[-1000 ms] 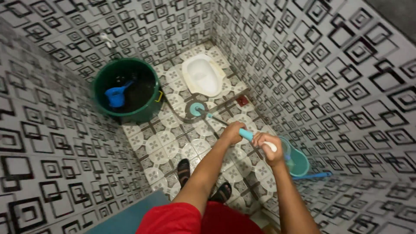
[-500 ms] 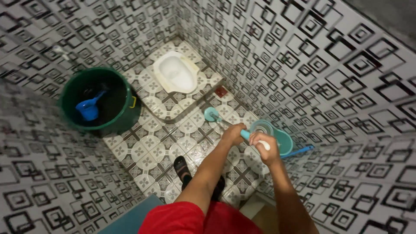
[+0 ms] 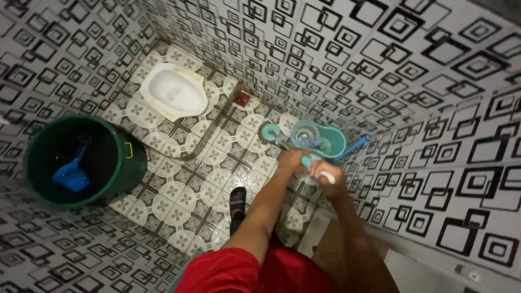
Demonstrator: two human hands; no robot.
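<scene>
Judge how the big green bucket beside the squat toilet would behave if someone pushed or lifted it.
The green bucket looks dark inside with a blue dipper apparently floating, so it probably holds water and would be heavy, sliding rather than tipping. Its broad base suggests stability on the tiled floor. A small yellow handle fitting shows on its side, so lifting it full might strain that; water could slosh.

One squat toilet (image 3: 175,92), one green bucket (image 3: 122,163) holding one blue scoop (image 3: 70,176), one teal mop bucket (image 3: 331,142), one mop (image 3: 269,132), one sandal (image 3: 237,202), two hands: left hand (image 3: 291,161), right hand (image 3: 327,176).
</scene>
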